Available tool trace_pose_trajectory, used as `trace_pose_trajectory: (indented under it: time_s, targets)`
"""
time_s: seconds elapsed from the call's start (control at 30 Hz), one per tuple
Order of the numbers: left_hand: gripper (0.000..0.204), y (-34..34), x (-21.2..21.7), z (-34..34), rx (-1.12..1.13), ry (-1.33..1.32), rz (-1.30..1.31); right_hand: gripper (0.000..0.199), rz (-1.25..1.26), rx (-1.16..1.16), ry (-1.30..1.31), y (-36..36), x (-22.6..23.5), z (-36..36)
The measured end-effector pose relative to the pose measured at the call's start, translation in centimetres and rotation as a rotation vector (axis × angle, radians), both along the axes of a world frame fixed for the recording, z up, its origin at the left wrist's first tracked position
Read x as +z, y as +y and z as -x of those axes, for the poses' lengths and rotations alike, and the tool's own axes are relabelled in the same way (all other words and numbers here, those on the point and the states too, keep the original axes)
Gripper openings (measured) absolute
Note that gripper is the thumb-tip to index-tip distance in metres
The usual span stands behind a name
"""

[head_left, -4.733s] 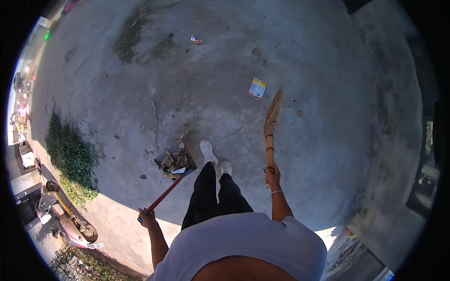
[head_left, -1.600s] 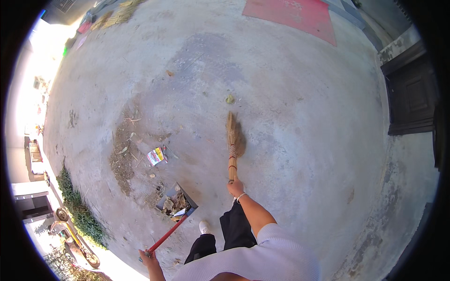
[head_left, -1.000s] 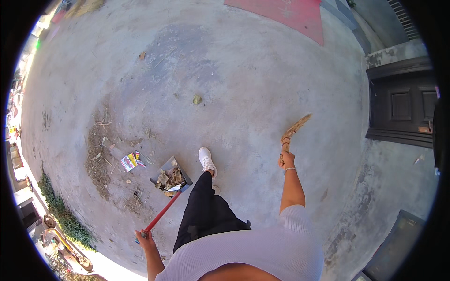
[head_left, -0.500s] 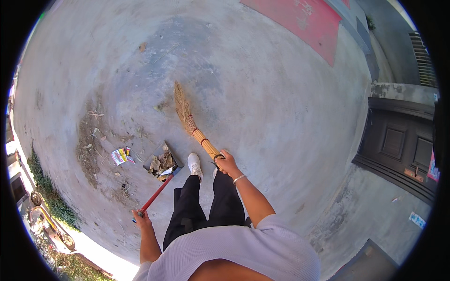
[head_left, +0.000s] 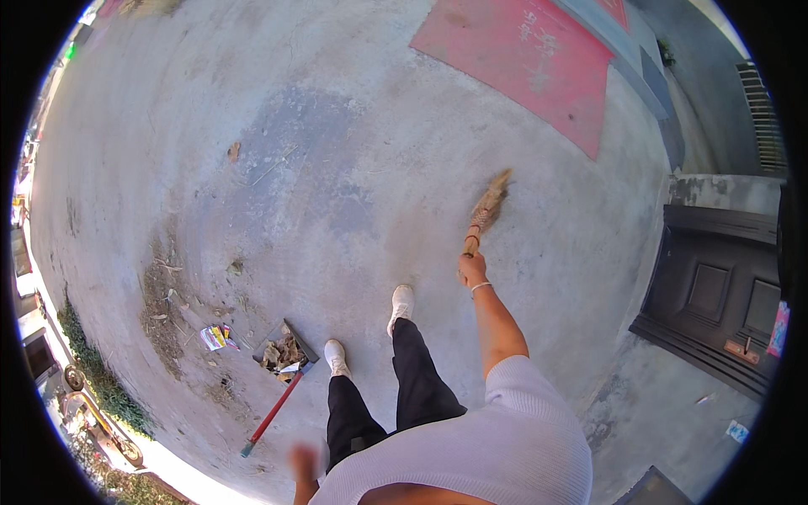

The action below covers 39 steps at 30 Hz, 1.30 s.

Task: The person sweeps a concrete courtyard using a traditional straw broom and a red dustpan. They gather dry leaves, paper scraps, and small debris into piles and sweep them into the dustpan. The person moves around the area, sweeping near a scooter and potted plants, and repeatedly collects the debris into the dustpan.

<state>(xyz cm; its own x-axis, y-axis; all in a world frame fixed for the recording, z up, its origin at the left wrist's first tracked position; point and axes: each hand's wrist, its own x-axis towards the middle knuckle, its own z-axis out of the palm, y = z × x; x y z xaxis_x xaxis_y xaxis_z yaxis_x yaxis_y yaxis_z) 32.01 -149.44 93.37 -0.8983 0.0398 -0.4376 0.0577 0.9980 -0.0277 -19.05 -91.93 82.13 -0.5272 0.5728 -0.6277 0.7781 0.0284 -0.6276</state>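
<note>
The straw broom [head_left: 484, 210], grasped in the right hand [head_left: 472, 268] over the concrete floor [head_left: 581, 311] well inside its right edge, is probably light and springy-tipped, best gripped by its bound handle [head_left: 471, 245]; the blurred left hand [head_left: 304, 459], apart from the dustpan [head_left: 304, 341], defies reading.

Top [head_left: 471, 454]: pale whitish-lavender, finely ribbed knit, curved neckline; right sleeve [head_left: 523, 383] short. Trousers [head_left: 421, 379]: black, loose-cut, long. Shoes [head_left: 402, 305]: white, low-cut. Bracelet [head_left: 481, 286]: thin, light-coloured, worn on the right arm [head_left: 502, 330]. Left hand [head_left: 305, 461]: blurred, detail unreadable.
</note>
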Motion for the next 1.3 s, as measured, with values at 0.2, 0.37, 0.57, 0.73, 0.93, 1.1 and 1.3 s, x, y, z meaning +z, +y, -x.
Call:
trace_pose_trajectory:
  time_s: [0.2, 0.37, 0.57, 0.73, 0.93, 1.1, 1.3]
  targets:
    - [0.032, 8.9, 1.9, 9.7, 1.264, -0.436, -0.732, 0.058, 0.318, 0.760, -0.194, -17.2, 5.9, 4.1]
    - [0.049, 22.0, 17.7, 37.6, 0.975, -0.435, -0.875, 0.062, 0.444, 0.690, -0.112, -14.7, 11.4, 9.3]
    - [0.074, 27.6, 13.3, 47.9, 0.378, -0.398, -0.417, 0.047, -0.070, 0.421, 0.070, 2.0, 10.8, 15.7]
    - [0.073, 28.0, 11.0, 60.3, 0.465, -0.281, -0.473, 0.021, -0.006, 0.010, -0.004, 16.5, 8.4, 33.5]
    - [0.073, 29.3, 10.4, 66.3, 0.481, -0.300, -0.310, 0.041, -0.166, 0.437, -0.097, 5.4, 1.0, 45.0]
    - [0.068, 32.7, 11.0, 73.6, 0.342, -0.266, -0.307, 0.054, 0.379, 0.636, -0.003, -0.3, 8.2, 47.1]
    - [0.056, 37.7, 5.7, 80.5, 0.571, -0.304, -0.330, 0.054, 0.046, 0.736, 0.259, 16.3, 9.5, 48.9]
